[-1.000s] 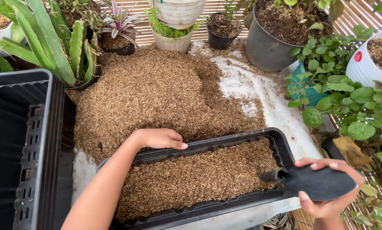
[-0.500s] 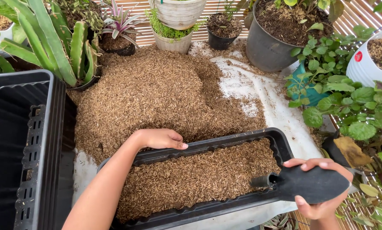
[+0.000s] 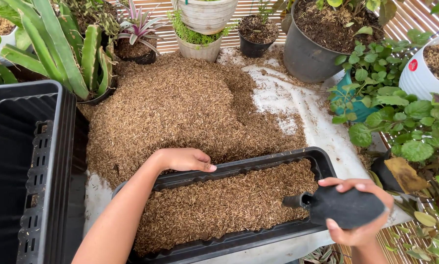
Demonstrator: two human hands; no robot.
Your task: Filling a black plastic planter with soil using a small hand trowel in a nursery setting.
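A long black planter box point(image 3: 322, 164) lies in front of me, filled with brown husk mulch point(image 3: 219, 203). My left hand point(image 3: 183, 159) rests on its far rim, fingers curled over the edge. My right hand point(image 3: 359, 217) grips a black garden trowel point(image 3: 344, 205) by its blade, with the handle end pointing left over the box's right end. A large heap of the same husk point(image 3: 175, 105) is piled on a white sheet point(image 3: 307, 110) just behind the box.
An empty black planter box point(image 3: 21, 166) stands at the left. Potted plants ring the area: cactus and aloe point(image 3: 77, 54) at the back left, a big dark pot point(image 3: 310, 49) at the back right, and leafy green plants point(image 3: 400, 117) on the right.
My right hand has carried the trowel leftward, bringing its handle end over the husk in the box. My left hand has stayed on the rim.
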